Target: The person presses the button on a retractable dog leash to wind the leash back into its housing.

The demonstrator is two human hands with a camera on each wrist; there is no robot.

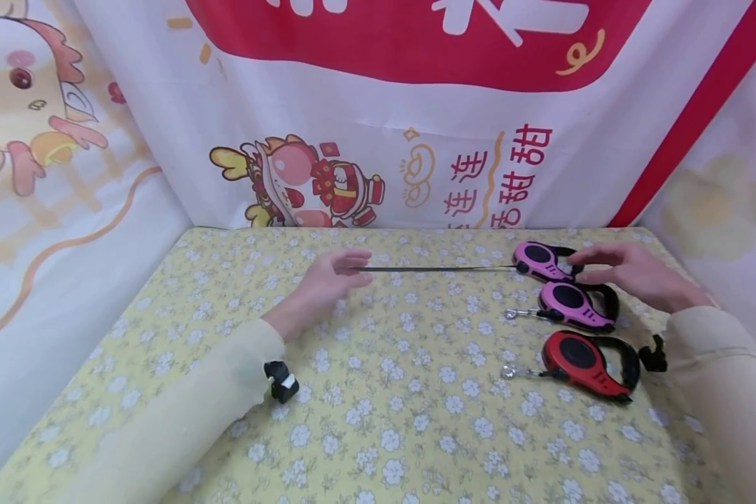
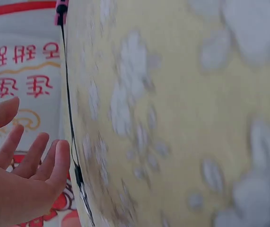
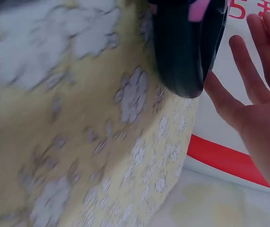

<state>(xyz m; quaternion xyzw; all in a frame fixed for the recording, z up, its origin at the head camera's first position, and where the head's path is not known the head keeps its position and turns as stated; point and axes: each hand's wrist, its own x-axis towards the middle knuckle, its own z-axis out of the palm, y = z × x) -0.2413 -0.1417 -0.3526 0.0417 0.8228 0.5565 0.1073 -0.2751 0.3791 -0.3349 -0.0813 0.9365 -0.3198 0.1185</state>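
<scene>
- Left hand [image 1: 327, 280], fingers straight and relaxed, at 11 o'clock on the floral tablecloth [image 1: 378, 420], touching the end of a taut black leash cord [image 1: 435, 269].
- Cord running to the far pink retractable leash [image 1: 537, 261] at 1 o'clock.
- Right hand [image 1: 636, 274] open, hovering over that leash's handle.
- Left wrist view alone: fingertips [image 2: 61, 156] beside the cord, not pinching.
- Second pink leash [image 1: 573, 306] and red leash [image 1: 582, 364] nearer, at 3 o'clock.

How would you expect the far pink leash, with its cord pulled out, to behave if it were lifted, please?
The far pink leash looks like hard plastic, so probably stiff and light. Its thin cord, stretched to the left hand, would likely droop or retract. Lying flat, it seems unlikely to roll.
</scene>
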